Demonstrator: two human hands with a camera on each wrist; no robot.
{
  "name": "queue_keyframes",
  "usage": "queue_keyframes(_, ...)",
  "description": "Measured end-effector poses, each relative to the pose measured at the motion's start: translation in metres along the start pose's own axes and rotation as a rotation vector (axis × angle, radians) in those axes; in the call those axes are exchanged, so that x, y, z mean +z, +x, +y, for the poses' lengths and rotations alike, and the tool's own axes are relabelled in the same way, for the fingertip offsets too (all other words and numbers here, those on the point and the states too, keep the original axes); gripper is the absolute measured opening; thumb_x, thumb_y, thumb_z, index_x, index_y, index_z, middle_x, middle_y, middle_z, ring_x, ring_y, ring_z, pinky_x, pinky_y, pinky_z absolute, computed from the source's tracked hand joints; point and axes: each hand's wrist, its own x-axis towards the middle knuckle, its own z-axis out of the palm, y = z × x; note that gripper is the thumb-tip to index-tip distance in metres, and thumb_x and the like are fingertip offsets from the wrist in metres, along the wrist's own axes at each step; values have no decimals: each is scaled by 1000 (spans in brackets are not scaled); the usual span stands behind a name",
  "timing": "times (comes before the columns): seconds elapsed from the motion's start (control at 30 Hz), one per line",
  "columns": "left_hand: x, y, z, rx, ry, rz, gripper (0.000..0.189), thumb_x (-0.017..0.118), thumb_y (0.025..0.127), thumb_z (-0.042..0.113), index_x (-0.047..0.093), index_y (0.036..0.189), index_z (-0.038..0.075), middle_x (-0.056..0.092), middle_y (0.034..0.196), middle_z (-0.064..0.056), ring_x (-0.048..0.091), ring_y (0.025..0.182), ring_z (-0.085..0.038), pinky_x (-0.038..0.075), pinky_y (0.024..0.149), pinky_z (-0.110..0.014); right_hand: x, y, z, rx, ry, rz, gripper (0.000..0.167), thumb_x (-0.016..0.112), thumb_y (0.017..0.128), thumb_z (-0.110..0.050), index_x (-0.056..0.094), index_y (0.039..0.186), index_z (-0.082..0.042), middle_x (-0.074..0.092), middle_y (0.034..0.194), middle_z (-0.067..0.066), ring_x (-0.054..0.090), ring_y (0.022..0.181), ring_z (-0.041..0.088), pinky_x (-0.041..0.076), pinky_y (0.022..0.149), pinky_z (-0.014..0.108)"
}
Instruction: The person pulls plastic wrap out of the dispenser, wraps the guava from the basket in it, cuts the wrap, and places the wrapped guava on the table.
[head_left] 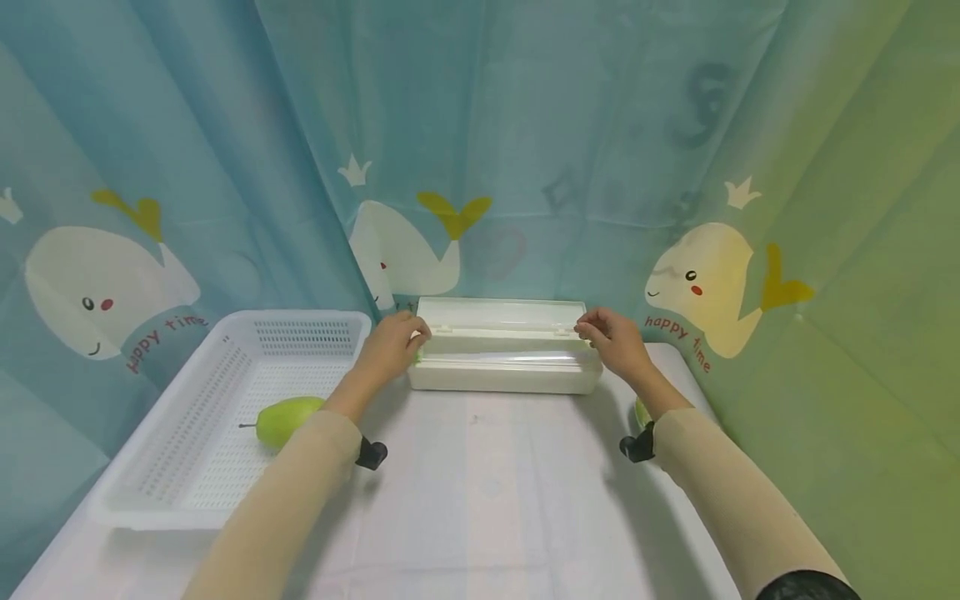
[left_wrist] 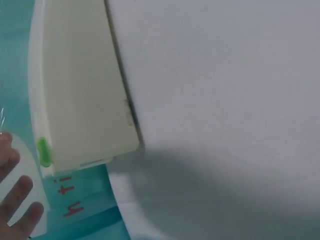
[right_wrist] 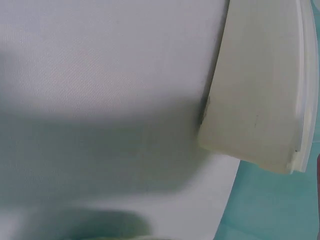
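A long white cling film box (head_left: 502, 381) stands at the back of the table, its lid (head_left: 502, 311) raised. Inside lies a shiny roll of film (head_left: 517, 357). At the box's left end my left hand (head_left: 390, 343) pinches with thumb and forefinger; a clear glint of cling film (left_wrist: 2, 119) shows at these fingertips in the left wrist view. Opposite, above the right end, my right hand (head_left: 618, 340) has thumb and forefinger pinched together, apparently on the film's other corner, which is hardly visible. A green slider (left_wrist: 44, 152) sits on the box's left edge.
On the left, a white perforated basket (head_left: 172, 400) holds a green pear (head_left: 288, 417), partly behind my left forearm. A green rounded thing (head_left: 641, 413) is mostly hidden by my right wrist. Behind the table hangs a whale-print curtain (head_left: 525, 150).
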Motion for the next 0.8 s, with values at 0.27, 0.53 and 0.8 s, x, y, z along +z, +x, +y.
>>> queue_keyframes(0.27,-11,3,6,25,-12,34,14,63,99,18,73,105,11,73,99,-7,67,92,-26,54,81,-44,-5,0,-1,-11,34,18,21,55,103,-25,63,108,-7,72,100,13,68,90,24,54,70,23)
queue_keyframes(0.53,-17,5,9,22,-45,92,15,62,99,14,74,108,10,73,105,-8,67,94,-27,54,82,-44,-9,-1,-4,-12,58,42,22,56,103,-25,64,108,-5,72,102,17,69,92,28,55,72,24)
queue_keyframes(0.8,-22,6,15,23,-89,149,15,62,99,13,73,108,8,72,108,-10,66,99,-28,54,88,-44,-12,-2,-8,-21,70,67,22,57,103,-23,64,109,-3,71,103,21,69,91,29,57,72,25)
